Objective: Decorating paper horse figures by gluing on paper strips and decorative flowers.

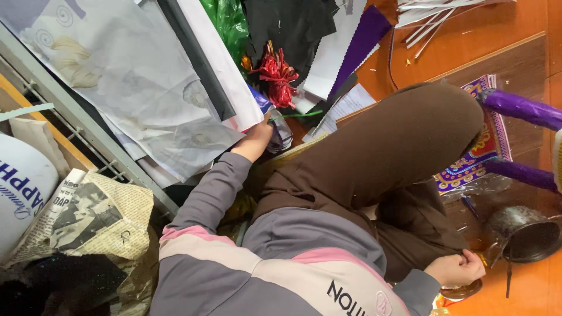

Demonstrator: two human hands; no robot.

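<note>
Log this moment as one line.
left hand: reaching to shiny red foil bow | right hand: closed, resting by dark metal pot

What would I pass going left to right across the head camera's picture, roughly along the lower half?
Crumpled newspaper → grey sleeve of the left arm → left hand → bent knee in brown trousers → right hand → dark metal cup.

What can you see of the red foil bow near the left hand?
The red foil bow is a bunch of shiny, crinkled metallic red ribbon loops, gathered into a rough rosette with some gold at its left edge. It lies on the floor clutter, overlapping black fabric above it and white paper beside it. The left hand is just below it, apart from it.
</note>
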